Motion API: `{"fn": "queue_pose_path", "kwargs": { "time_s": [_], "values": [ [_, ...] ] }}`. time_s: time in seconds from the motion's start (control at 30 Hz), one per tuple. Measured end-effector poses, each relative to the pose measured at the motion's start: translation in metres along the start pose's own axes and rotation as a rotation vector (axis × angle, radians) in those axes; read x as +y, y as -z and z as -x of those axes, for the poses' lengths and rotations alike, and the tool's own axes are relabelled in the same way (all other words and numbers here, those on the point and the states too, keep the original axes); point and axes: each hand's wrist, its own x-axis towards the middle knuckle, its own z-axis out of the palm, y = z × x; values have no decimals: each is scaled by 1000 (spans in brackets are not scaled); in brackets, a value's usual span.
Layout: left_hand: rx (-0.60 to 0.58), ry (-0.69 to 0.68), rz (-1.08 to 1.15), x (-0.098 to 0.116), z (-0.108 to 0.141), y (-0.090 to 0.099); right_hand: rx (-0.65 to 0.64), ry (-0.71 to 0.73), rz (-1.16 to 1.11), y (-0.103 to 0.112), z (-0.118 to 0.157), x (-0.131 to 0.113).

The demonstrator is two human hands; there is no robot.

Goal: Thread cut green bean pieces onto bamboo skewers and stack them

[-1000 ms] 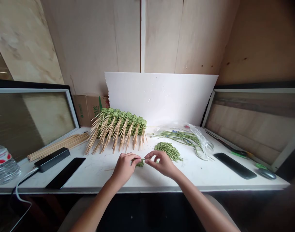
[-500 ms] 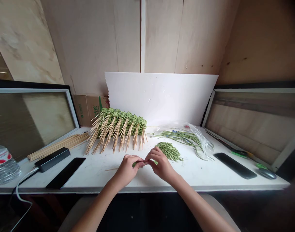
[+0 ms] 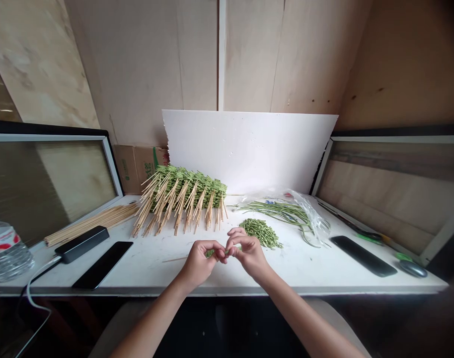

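Note:
My left hand (image 3: 200, 261) is closed, fingers pinched, around a thin bamboo skewer (image 3: 174, 259) whose bare end sticks out to the left. Green bean pieces (image 3: 209, 253) show between the thumb and forefinger of that hand, lined up on the skewer. My right hand (image 3: 250, 254) meets it fingertip to fingertip, pinching a small green bean piece (image 3: 228, 252) at the skewer's tip; the fingers partly cover it. Just behind the right hand lies a heap of cut green bean pieces (image 3: 262, 232).
Stacked bean skewers (image 3: 189, 186) stand at the back, sticks forward. Loose bamboo skewers (image 3: 93, 223), a black box (image 3: 83, 243), a phone (image 3: 103, 265) and a water bottle (image 3: 7, 251) are left. Long beans (image 3: 282, 211) in a plastic bag (image 3: 318, 223), a dark phone (image 3: 363, 254) and a mouse (image 3: 413, 268) are right.
My fingertips have shifted slightly right, and a green bean piece now shows between them. The right hand's outer fingers have lifted and spread a little.

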Motion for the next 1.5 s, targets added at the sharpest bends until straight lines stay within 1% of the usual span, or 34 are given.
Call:
{"fn": "queue_pose_path", "kwargs": {
  "time_s": [0.07,0.13,0.23,0.3,0.37,0.43,0.57,0.63,0.73,0.8,0.83,0.9,1.0,1.07,1.13,1.2,1.27,1.4,1.5],
  "values": [
    [-1,11,13,0,0,1,53,30,88,0,1,-4],
    [-20,13,-9,0,-1,4,79,114,215,2,0,-10],
    [-45,12,-79,0,-2,8,34,242,374,7,-2,-16],
    [-38,22,-99,-1,-2,9,5,272,414,10,-4,-17],
    [-19,29,-85,-4,-3,8,16,274,392,9,-4,-17],
    [-6,33,-34,-7,-3,6,41,240,324,5,-1,-15],
    [-31,65,147,-10,-2,1,86,71,112,-5,5,-10],
    [-49,76,227,-10,-1,0,99,0,-17,-7,5,-6],
    [-30,85,287,-9,0,-1,85,-93,-162,1,-1,1],
    [5,99,284,-10,-1,0,82,-136,-136,13,-7,7],
    [23,109,277,-10,-2,1,88,-140,-67,21,-9,11],
    [46,134,254,-12,-4,4,41,-157,119,37,-13,20],
    [62,164,221,-15,-6,8,-109,-165,362,57,-14,35],
    [48,174,187,-16,-6,9,-196,-147,494,64,-13,44],
    [19,172,140,-17,-5,9,-256,-91,588,67,-11,52],
    [-14,165,87,-17,-5,8,-309,-12,644,67,-9,57],
    [-32,156,48,-18,-4,7,-357,29,666,67,-8,60],
    [-47,147,11,-20,-4,7,-390,-3,645,68,-8,60],
    [-46,148,-24,-22,-5,8,-341,-37,606,68,-10,55]
  ]
}}
